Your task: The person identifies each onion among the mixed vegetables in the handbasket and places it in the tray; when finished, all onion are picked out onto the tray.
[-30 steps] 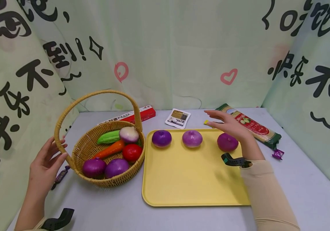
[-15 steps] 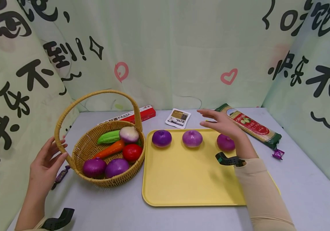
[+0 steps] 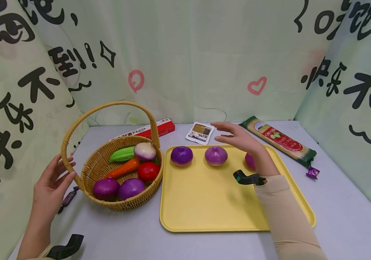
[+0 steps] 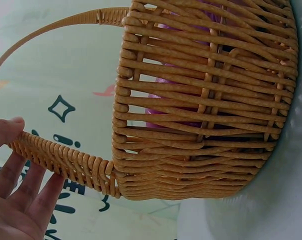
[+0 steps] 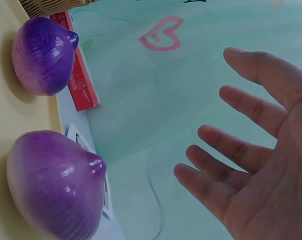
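My left hand (image 3: 50,182) holds the handle of a wicker basket (image 3: 120,206) at its left base, thumb on one side and fingers on the other in the left wrist view. The basket holds a carrot (image 3: 123,169), a tomato (image 3: 148,171), a green ridged vegetable (image 3: 122,154), a pale turnip-like vegetable (image 3: 145,151) and two purple onions (image 3: 131,189). My right hand (image 3: 244,140), fingers loosely spread and holding nothing, hovers over the back of a yellow tray (image 3: 211,202). On the tray are a dark purple onion (image 3: 181,155), a lighter onion (image 3: 216,156) and a third onion (image 3: 249,161), partly hidden behind the right wrist.
Behind the basket lies a red pasta box (image 3: 166,128). A white packet (image 3: 200,133) lies behind the tray, and a long green-and-red noodle bag (image 3: 279,139) at the back right. Wrapped candies lie beside the bag (image 3: 312,173) and near the left wrist (image 3: 69,198). Printed curtains enclose the table.
My right hand has drifted left along the tray's back, from before the noodle bag toward the middle onion, its wrist now covering more of the third onion. My left hand and the basket stay put.
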A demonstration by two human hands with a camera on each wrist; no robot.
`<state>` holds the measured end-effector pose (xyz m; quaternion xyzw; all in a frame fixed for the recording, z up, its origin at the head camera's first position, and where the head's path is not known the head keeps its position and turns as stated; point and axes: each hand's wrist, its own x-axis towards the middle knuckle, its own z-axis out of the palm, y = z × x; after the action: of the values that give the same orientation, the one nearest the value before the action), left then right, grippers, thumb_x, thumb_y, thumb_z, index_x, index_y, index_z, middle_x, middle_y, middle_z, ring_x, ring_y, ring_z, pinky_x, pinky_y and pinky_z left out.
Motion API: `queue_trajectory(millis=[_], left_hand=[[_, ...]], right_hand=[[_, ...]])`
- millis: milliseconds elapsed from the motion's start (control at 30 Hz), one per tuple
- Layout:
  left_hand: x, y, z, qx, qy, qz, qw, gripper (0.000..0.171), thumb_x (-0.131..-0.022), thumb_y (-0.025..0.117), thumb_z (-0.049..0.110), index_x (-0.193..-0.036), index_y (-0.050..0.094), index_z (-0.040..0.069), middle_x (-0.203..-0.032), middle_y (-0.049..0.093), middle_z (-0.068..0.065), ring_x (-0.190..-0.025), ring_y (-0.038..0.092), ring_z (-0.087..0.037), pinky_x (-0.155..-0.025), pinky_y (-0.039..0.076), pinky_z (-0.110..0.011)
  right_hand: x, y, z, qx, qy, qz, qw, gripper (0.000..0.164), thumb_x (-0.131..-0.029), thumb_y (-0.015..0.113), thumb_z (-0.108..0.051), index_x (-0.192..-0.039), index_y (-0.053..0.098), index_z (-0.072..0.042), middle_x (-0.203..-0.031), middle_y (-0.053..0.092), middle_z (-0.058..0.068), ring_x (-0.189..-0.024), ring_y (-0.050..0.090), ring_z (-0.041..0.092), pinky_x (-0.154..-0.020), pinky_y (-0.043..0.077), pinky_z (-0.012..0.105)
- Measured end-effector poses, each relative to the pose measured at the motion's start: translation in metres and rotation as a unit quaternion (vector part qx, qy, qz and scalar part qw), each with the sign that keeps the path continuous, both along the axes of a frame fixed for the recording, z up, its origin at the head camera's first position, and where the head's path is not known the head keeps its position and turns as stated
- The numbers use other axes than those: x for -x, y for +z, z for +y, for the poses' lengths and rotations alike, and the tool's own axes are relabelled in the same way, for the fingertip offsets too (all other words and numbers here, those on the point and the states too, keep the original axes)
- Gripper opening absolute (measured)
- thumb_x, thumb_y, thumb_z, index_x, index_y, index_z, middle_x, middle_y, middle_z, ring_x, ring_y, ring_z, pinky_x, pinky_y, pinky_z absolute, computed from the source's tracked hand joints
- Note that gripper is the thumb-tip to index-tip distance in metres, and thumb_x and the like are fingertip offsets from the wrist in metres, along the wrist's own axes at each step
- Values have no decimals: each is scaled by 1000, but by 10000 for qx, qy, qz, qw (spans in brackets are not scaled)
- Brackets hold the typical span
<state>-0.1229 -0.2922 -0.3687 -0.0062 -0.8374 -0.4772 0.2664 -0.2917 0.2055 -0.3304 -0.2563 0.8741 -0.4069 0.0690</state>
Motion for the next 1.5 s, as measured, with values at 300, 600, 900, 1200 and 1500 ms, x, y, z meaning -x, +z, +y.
queue_trajectory(millis=[300,600,900,1200,1500], left_hand=[[0,1,-1,91,-23,-19,10000,67,-90,58,1,-147,33,24,-132,52,20,-111,51,14,-84,42,0],[0,0,-3,66,8,-105,9999,67,-90,59,2,-147,33,26,-133,52,18,-111,51,14,-84,41,1],[-1,0,-2,73,46,-147,9999,66,-90,59,4,-147,32,27,-135,53,13,-111,50,14,-84,41,1],[0,1,-2,75,26,-120,9999,66,-90,59,4,-147,33,27,-133,52,19,-110,50,15,-83,42,1],[-1,1,-1,80,58,-156,9998,66,-91,59,5,-147,33,27,-134,53,14,-110,50,15,-83,42,1]], right_hand=[[1,2,-16,116,236,-143,9996,55,-92,60,-31,-143,41,-19,-150,38,7,-140,32,31,-112,31,53],[2,3,-41,270,570,-120,9979,52,-92,60,-24,-141,44,-15,-148,41,9,-134,39,30,-110,36,50],[0,6,-66,383,712,-236,9964,51,-92,61,-27,-140,45,-19,-146,43,6,-136,39,27,-107,42,45],[-2,8,-86,305,768,-174,9964,51,-91,61,-31,-140,45,-24,-146,43,1,-135,41,24,-109,39,46],[-1,7,-108,414,1096,-116,9930,51,-92,61,-24,-139,45,-15,-145,44,7,-134,43,27,-106,43,42]])
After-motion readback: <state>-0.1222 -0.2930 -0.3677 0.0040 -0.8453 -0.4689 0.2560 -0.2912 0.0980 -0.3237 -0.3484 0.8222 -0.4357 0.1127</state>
